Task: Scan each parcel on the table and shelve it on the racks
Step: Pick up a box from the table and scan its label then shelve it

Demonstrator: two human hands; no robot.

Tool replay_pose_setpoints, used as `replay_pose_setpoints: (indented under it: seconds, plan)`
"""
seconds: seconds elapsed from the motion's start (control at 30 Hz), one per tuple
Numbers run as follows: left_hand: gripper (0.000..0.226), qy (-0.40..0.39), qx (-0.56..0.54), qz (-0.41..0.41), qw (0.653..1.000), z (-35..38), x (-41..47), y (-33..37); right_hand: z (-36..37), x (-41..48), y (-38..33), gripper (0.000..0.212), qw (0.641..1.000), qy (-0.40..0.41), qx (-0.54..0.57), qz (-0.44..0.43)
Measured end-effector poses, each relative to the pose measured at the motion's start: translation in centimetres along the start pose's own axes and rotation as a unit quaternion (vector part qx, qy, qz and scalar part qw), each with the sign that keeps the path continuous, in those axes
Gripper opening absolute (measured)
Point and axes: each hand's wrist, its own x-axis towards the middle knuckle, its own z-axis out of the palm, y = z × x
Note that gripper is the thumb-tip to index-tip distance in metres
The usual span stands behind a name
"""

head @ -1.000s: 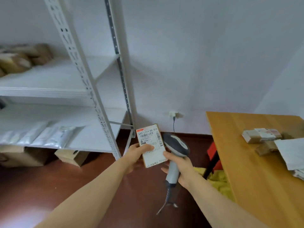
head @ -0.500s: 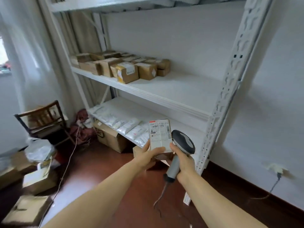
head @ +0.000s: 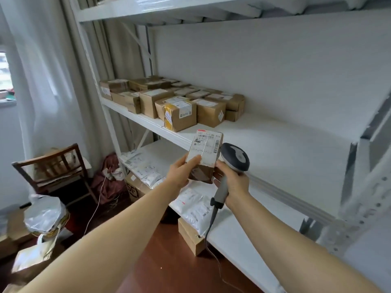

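Note:
My left hand (head: 181,171) holds a small brown parcel (head: 204,153) with a white barcode label facing up, in front of the white rack (head: 275,149). My right hand (head: 231,179) grips the grey handle of a corded barcode scanner (head: 234,157), and its fingertips touch the parcel's right side. The scanner head sits just right of the parcel. Several brown boxes (head: 177,102) fill the left part of the middle shelf; its right part is bare.
White mailer bags (head: 148,172) lie on the lower shelf. Cardboard boxes (head: 190,235) stand on the floor under the rack. A wooden chair (head: 53,166), a bagged bundle (head: 45,218) and curtains are at the left.
The view has swung left from the table to the rack and come closer. The parcel and scanner stay in my hands, now raised toward the middle shelf.

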Motion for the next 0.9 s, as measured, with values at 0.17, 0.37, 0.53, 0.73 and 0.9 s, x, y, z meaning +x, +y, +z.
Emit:
replay_pose_setpoints:
  seconds: [0.17,0.37,0.53,0.73,0.9]
  plan:
    - [0.028,0.039,0.039,0.029,0.998,0.7,9.4,2.8,4.5,9.9,-1.8,0.019,0.999,-0.030,-0.001,0.024]
    - [0.055,0.096,0.104,0.037,0.989,-0.2,18.2,3.6,8.8,17.9,-2.2,0.023,0.994,-0.074,-0.019,0.077]
    - [0.051,0.116,0.320,0.125,0.932,-0.5,21.6,4.3,10.7,22.0,-1.7,0.043,0.993,-0.074,-0.020,0.090]
    - [0.057,0.082,0.620,0.322,0.711,-0.4,24.0,3.9,10.3,23.2,-2.4,0.024,0.986,-0.082,0.037,0.142]
    - [0.050,0.090,0.613,0.327,0.714,-0.2,26.2,4.6,9.5,22.6,-2.4,0.025,0.992,-0.030,0.019,0.118]
